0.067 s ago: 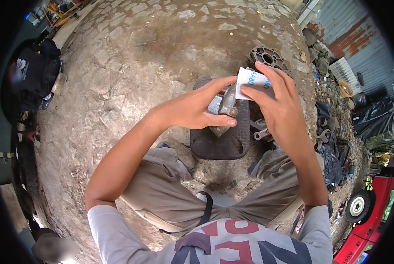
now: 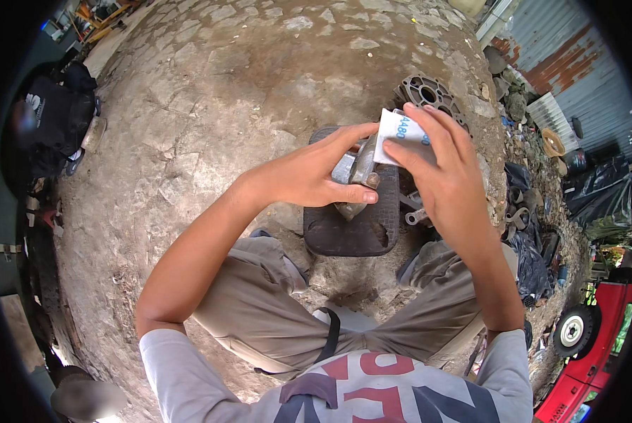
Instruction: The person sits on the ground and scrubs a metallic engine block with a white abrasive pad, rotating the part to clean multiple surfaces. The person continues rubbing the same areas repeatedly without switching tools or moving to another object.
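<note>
My left hand is closed around a grey cast metal part, thumb on its near side and fingers along its far side. In my right hand is a folded sheet of sandpaper, its white printed back facing up, pinched between thumb and fingers. The sandpaper lies against the upper right of the metal part; its gritty face is hidden. Beneath both hands is a dark, worn rectangular pad, partly covered by the part and my left hand.
A round metal housing with holes lies beyond my right hand. Small metal parts sit right of the pad. Black plastic bags and scrap line the right side, with a red vehicle behind. A person in dark clothes is at far left.
My right hand and the sandpaper have shifted slightly left and toward me over the metal part. My left hand keeps its hold.
</note>
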A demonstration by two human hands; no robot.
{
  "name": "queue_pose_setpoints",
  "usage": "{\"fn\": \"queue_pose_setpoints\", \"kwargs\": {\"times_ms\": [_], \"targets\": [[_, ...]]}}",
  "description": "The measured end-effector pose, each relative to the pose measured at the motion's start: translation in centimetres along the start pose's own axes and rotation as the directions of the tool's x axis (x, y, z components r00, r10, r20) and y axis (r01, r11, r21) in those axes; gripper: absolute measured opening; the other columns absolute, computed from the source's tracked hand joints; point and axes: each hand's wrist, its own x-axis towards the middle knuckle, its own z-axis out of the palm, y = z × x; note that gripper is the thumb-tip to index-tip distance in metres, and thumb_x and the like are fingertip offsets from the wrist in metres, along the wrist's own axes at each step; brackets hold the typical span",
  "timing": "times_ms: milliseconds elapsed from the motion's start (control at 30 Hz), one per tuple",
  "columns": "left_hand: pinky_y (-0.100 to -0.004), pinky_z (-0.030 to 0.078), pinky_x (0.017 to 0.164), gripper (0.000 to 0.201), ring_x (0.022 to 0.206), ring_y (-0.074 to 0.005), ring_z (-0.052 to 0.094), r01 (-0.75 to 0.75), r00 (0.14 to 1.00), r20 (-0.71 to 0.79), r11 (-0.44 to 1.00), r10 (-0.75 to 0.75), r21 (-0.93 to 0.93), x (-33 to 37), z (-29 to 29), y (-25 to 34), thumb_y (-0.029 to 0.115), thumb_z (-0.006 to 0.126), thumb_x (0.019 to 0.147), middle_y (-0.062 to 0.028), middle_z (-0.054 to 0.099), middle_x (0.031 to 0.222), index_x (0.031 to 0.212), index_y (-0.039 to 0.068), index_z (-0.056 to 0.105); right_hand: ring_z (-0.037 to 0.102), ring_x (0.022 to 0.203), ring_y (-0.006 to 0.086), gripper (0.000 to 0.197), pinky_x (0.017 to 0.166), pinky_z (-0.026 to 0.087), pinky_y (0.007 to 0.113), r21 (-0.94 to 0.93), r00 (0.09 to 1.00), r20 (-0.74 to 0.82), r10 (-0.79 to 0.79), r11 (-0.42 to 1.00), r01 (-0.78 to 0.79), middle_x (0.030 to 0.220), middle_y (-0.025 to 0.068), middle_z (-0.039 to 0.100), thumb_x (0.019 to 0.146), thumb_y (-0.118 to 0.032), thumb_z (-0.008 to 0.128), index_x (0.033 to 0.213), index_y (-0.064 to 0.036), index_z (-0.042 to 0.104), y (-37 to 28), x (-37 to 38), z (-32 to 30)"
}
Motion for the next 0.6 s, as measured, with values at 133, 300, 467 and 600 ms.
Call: {"fn": "queue_pose_setpoints", "kwargs": {"times_ms": [133, 300, 467, 600], "targets": [[-0.0471, 0.046, 0.112, 0.104, 0.138, -0.0407, 0.053, -0.123, 0.989, -0.062, 0.983, 0.132, 0.140, 0.3, 0.0, -1.4, 0.054, 0.082, 0.088, -0.0227, 0.051, 0.153, 0.166, 0.013, 0.027, 0.045, 0.146, 0.0357, 0.032, 0.118, 0.037, 0.056, -0.028, 0.999, 0.032, -0.012, 1.000, 0.013, 0.152, 0.0104, 0.055, 0.086, -0.009, 0.069, 0.116, -0.0161, 0.079, -0.6, -0.1, -0.1], [-0.0481, 0.046, 0.112, 0.103, 0.139, -0.0422, 0.052, -0.095, 0.994, -0.047, 0.985, 0.103, 0.142, 0.3, -0.4, -1.3, 0.057, 0.081, 0.088, -0.0231, 0.051, 0.152, 0.167, 0.016, 0.028, 0.044, 0.148, 0.0352, 0.032, 0.120, 0.035, 0.056, -0.017, 1.000, 0.010, 0.015, 1.000, -0.015, 0.153, 0.0103, 0.055, 0.087, -0.010, 0.069, 0.116, -0.0167, 0.079, -0.7, 0.1, 0.1], [-0.0480, 0.045, 0.112, 0.101, 0.139, -0.0425, 0.052, -0.101, 0.992, -0.066, 0.986, 0.111, 0.135, 0.4, -0.3, -1.2, 0.057, 0.081, 0.088, -0.0232, 0.052, 0.151, 0.166, 0.016, 0.032, 0.043, 0.149, 0.0347, 0.031, 0.121, 0.034, 0.057, -0.061, 0.999, 0.015, 0.044, 0.997, -0.043, 0.154, 0.0105, 0.055, 0.087, -0.010, 0.069, 0.116, -0.0153, 0.079, 0.3, 0.6, 0.3], [-0.0476, 0.045, 0.113, 0.102, 0.139, -0.0417, 0.052, -0.122, 0.991, -0.047, 0.987, 0.127, 0.100, 0.2, -0.3, -1.6, 0.058, 0.080, 0.088, -0.0232, 0.051, 0.152, 0.166, 0.014, 0.031, 0.043, 0.150, 0.0351, 0.031, 0.121, 0.033, 0.058, -0.059, 0.999, 0.040, 0.016, 0.998, -0.014, 0.153, 0.0099, 0.055, 0.088, -0.010, 0.069, 0.117, -0.0163, 0.079, -1.5, -0.2, 0.3]]}}
